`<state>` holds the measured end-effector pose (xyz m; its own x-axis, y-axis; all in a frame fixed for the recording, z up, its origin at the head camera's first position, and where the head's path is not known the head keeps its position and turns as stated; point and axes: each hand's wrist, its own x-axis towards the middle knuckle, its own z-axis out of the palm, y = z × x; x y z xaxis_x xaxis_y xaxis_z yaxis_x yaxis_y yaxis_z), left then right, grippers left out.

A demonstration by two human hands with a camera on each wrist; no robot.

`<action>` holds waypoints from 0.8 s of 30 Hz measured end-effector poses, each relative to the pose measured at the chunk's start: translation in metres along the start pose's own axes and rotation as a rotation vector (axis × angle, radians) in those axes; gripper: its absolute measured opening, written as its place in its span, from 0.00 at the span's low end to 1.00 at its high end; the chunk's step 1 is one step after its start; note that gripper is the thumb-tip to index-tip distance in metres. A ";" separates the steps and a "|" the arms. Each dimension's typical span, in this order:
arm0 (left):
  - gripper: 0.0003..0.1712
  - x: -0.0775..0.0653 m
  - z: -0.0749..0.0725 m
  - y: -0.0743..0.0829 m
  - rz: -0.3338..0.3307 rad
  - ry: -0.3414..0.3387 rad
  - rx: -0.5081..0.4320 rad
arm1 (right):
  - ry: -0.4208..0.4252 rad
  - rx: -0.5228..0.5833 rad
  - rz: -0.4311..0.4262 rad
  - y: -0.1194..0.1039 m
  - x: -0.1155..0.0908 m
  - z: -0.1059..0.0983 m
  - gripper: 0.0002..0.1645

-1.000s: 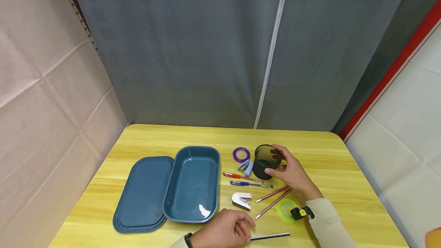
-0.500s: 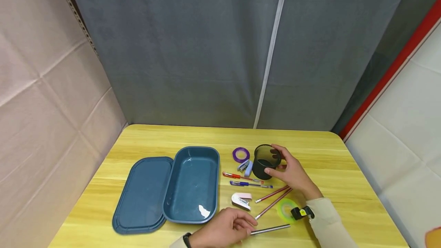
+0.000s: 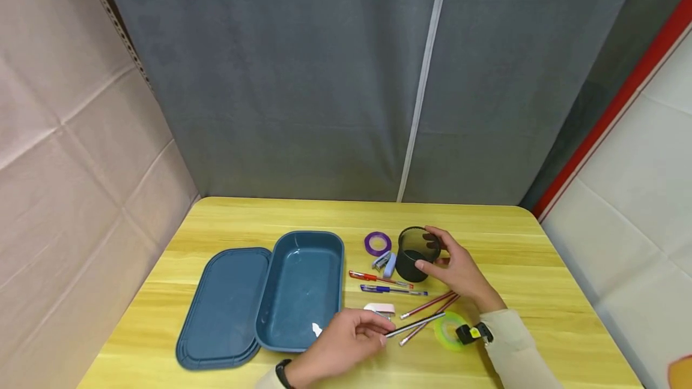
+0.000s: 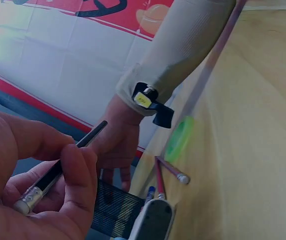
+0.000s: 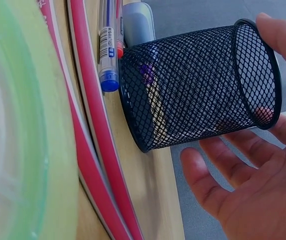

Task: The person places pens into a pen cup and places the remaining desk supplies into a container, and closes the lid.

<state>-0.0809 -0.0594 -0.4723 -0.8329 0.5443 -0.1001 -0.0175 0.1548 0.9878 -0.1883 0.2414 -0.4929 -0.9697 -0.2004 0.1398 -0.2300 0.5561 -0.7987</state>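
Observation:
My left hand (image 3: 348, 341) pinches a black-and-silver pencil (image 3: 415, 325) above the front of the table. In the left wrist view the pencil (image 4: 49, 176) lies between thumb and fingers, its white eraser end near the palm. My right hand (image 3: 465, 272) holds a black mesh pen cup (image 3: 412, 266) by its side and rim. That cup (image 5: 193, 85) stands upright and has nothing visible inside. Two red pencils (image 3: 423, 307) lie between the hands, partly behind the lifted pencil. A pink-and-white stapler (image 3: 380, 307) is partly covered by the left hand.
A blue box (image 3: 297, 275) stands left, with its lid (image 3: 227, 305) beside it. Left of the cup are a purple tape roll (image 3: 369, 245), a light blue stapler (image 3: 389, 265), a red pen (image 3: 364, 276) and a blue pen (image 3: 373, 288). A green tape roll (image 3: 449, 344) lies near the right wrist.
My left hand has lifted the black pencil off the table, raising it toward the cup and tilting its far end up. The right hand and the cup have stayed in place.

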 end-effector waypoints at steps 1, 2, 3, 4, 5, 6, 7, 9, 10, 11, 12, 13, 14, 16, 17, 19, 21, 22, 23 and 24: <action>0.12 0.000 -0.002 0.002 0.012 0.007 -0.005 | 0.001 -0.002 -0.001 0.000 0.000 0.000 0.49; 0.13 0.000 -0.003 0.003 0.023 0.012 -0.010 | 0.001 -0.003 -0.003 0.000 0.000 0.000 0.49; 0.13 0.000 -0.005 0.005 0.028 0.019 -0.013 | 0.001 -0.003 -0.005 0.000 0.000 0.000 0.49; 0.13 0.000 -0.006 0.006 0.033 0.026 -0.015 | 0.001 -0.004 -0.006 0.000 0.000 0.000 0.49; 0.13 0.000 -0.008 0.008 0.035 0.032 -0.016 | 0.001 -0.002 -0.006 0.001 0.000 0.000 0.49; 0.13 0.000 -0.009 0.010 0.035 0.040 -0.017 | 0.001 -0.002 -0.005 0.001 0.000 0.000 0.49; 0.13 0.001 -0.011 0.012 0.038 0.047 -0.013 | 0.001 -0.001 -0.004 0.001 0.000 0.000 0.49; 0.12 0.002 -0.014 0.015 0.044 0.059 -0.002 | 0.001 0.005 0.000 0.001 0.000 0.000 0.49; 0.12 0.002 -0.016 0.017 0.050 0.066 0.008 | 0.002 0.008 0.001 0.001 0.000 0.000 0.49; 0.12 0.003 -0.018 0.019 0.054 0.076 0.022 | 0.003 0.011 0.003 0.001 0.000 0.000 0.49; 0.12 0.004 -0.020 0.021 0.057 0.084 0.031 | 0.003 0.013 0.003 0.001 0.000 -0.001 0.49; 0.11 0.006 -0.022 0.023 0.061 0.093 0.038 | 0.003 0.017 0.002 0.002 0.000 -0.001 0.49; 0.11 0.007 -0.024 0.025 0.061 0.103 0.044 | 0.003 0.020 0.001 0.002 0.000 -0.001 0.49; 0.10 0.010 -0.028 0.028 0.059 0.130 0.059 | 0.004 0.024 -0.002 0.003 0.000 -0.001 0.49; 0.09 0.012 -0.030 0.030 0.057 0.144 0.068 | 0.005 0.027 -0.005 0.003 0.000 -0.001 0.49; 0.09 0.015 -0.033 0.033 0.066 0.169 0.086 | 0.006 0.033 -0.010 0.004 0.000 -0.001 0.49; 0.08 0.019 -0.037 0.036 0.079 0.193 0.120 | 0.006 0.039 -0.011 0.005 0.000 0.000 0.49; 0.08 0.021 -0.038 0.038 0.085 0.204 0.131 | 0.006 0.041 -0.009 0.005 0.000 0.001 0.49; 0.09 0.023 -0.039 0.039 0.094 0.213 0.140 | 0.005 0.039 -0.007 0.005 0.000 0.001 0.49; 0.09 0.024 -0.040 0.040 0.101 0.222 0.142 | 0.006 0.038 -0.004 0.005 0.000 0.001 0.49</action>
<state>-0.1242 -0.0732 -0.4302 -0.9274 0.3716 0.0424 0.1367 0.2313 0.9632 -0.1895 0.2433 -0.4980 -0.9693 -0.1976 0.1460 -0.2303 0.5240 -0.8200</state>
